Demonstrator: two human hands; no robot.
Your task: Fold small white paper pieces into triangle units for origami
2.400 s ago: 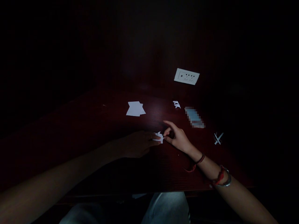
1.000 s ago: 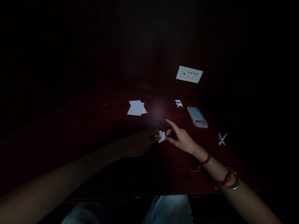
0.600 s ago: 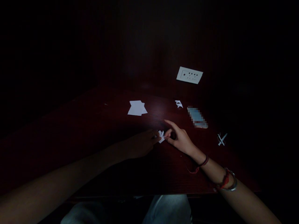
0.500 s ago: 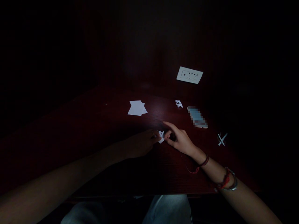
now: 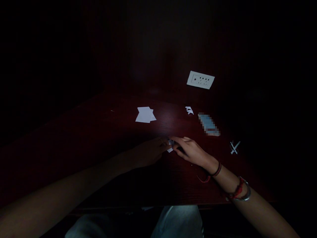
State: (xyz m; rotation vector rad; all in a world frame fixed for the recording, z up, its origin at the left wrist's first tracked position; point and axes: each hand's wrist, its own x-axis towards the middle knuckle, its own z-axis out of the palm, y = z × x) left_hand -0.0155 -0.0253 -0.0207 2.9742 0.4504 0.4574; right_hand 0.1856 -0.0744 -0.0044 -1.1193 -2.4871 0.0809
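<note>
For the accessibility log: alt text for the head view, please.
In dim light, the left hand and right hand meet fingertips on a small white paper on a dark red table. Beyond lie white sheets, paper scraps, crossed strips and a wall socket.

Folded piece (image 5: 170, 147) between the fingertips (image 5: 178, 141): white matt paper. Table (image 5: 104, 138) under the fingers: dark red wood, fine grain, slight sheen. Socket plate (image 5: 200, 79) beyond the fingers: smooth white plastic. Wrist bangle (image 5: 245, 195): metal.
</note>
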